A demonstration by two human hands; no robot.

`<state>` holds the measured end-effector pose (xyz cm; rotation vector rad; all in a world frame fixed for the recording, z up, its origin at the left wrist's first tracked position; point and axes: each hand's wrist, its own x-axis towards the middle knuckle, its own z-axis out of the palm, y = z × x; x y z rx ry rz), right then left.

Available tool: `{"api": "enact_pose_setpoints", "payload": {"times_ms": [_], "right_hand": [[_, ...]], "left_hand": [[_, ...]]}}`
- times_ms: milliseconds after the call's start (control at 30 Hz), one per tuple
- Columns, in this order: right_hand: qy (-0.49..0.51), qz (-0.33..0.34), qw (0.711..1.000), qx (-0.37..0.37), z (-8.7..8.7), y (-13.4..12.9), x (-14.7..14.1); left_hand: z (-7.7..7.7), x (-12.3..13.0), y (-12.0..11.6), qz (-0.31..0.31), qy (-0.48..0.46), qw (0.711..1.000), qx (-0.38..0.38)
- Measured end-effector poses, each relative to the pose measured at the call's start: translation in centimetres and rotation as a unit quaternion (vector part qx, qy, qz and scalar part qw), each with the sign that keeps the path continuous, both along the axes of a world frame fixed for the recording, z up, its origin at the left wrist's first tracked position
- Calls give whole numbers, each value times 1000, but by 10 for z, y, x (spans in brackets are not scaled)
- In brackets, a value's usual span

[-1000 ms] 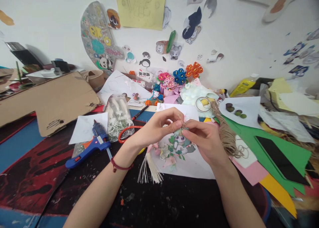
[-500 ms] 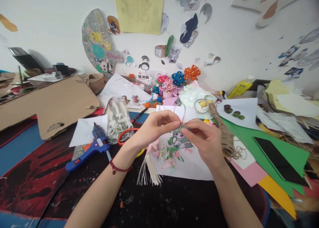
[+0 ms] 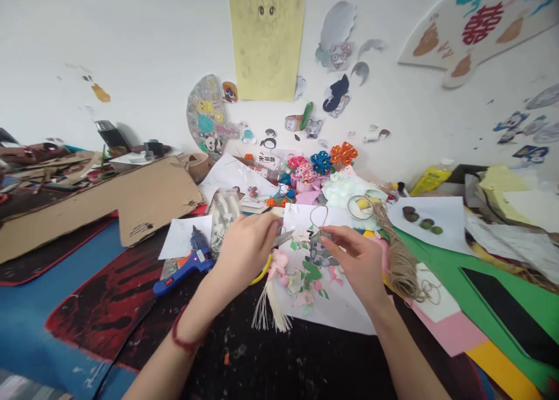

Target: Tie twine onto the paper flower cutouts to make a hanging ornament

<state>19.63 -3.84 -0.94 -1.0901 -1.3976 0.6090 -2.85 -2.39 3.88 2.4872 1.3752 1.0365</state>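
Note:
My left hand is closed over a pair of scissors. Their yellow handle shows below my fingers, and the grey blades stick out to the right; the rest is hidden under the hand. In my right hand, thumb and fingers pinch the top of a small grey cartoon-animal cutout. A thin twine loop rises from its top. Below the two hands, paper leaves and pink petals lie on a white sheet, beside a cream tassel.
At the left lie a blue glue gun and cut cardboard. A twine bundle, green paper and a black phone are at the right. Pipe-cleaner flowers stand at the back against the wall.
My left hand has left the twine at the cutout's top, moved left and closed over the scissors. My right hand still pinches the cutout. The view has tilted up and shifted left.

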Motion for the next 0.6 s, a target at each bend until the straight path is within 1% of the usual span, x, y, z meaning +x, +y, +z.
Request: {"api": "enact_pose_setpoints", "payload": {"times_ms": [67, 133, 200, 267, 333, 367, 433, 500, 600], "right_hand": [[6, 10, 1000, -3, -1, -1, -1], [12, 22, 1000, -16, -3, -3, -3], [22, 33, 999, -34, -6, -3, -7], [36, 51, 996, -58, -8, -2, -15], [51, 76, 992, -89, -8, 1, -28], [55, 94, 988, -108, -8, 3, -37], [58, 135, 978, -145, -6, 7, -57], [63, 179, 965, -183, -4, 13, -80], [86, 236, 941, -225, -6, 31, -117]], "left_hand": [[-12, -33, -27, 92, -22, 995, 13], [-33, -69, -54, 186, -60, 981, 8], [-58, -102, -78, 249, -77, 965, -17], [-80, -126, -95, 308, -59, 949, -8], [-95, -139, -104, 351, -3, 936, 21], [-99, -142, -106, 361, 34, 932, 30], [-102, -143, -105, 374, 107, 920, 40], [-99, -139, -99, 386, 176, 905, 37], [-91, -132, -86, 381, 229, 895, 37]]}}
